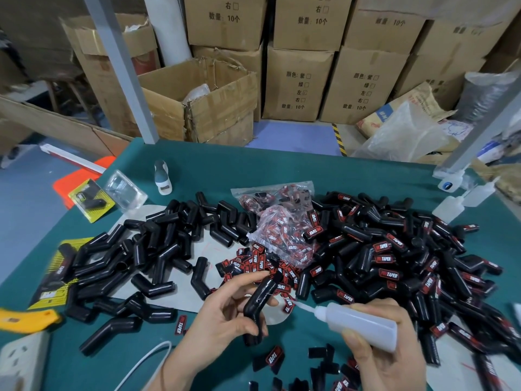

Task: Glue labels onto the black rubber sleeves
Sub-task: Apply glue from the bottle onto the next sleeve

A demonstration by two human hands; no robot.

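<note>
Right hand point(386, 354) gripping glue bottle point(363, 324), left hand point(222, 317) holding sleeve point(258, 301)

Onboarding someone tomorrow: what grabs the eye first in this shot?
First, the sprawl of black rubber sleeves across the green table: the unlabelled pile on the left, the labelled pile with red TAPER labels on the right. Near the bottom, the left hand holds one bent sleeve while the right hand aims a glue bottle at it. Between the piles lies a bag of loose labels.
</note>
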